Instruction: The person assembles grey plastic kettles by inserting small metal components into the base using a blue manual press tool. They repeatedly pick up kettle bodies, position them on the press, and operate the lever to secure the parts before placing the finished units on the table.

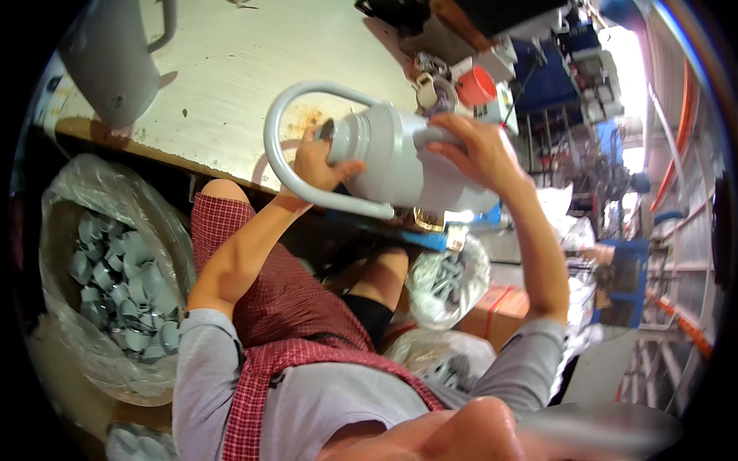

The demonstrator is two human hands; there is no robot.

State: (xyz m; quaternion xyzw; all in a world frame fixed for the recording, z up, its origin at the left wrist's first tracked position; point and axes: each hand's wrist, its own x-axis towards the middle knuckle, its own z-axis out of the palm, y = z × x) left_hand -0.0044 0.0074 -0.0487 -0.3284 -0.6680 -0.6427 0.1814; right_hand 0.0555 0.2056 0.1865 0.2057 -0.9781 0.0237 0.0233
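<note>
A large grey jug [388, 157] lies tilted on its side in front of me, above the near edge of the worktable. Its wide curved carrying handle [278, 138] loops out around the neck toward the left. My left hand [317, 163] is closed round the narrow neck, its thumb along the near side. On the right, my right hand [480, 150] grips a rounded grey part [438, 138] on the jug's body, fingers bent over it. The palm side of that hand is hidden. Another grey jug [115, 69] stands on the table at the far left.
The pale, stained worktable [223, 61] spans the far side. A clear-lined bag of grey parts [123, 276] stands at my left. Bags of grey handles [446, 280] and a cardboard box [500, 311] sit near my right knee. A red container [477, 84] is at the table's right.
</note>
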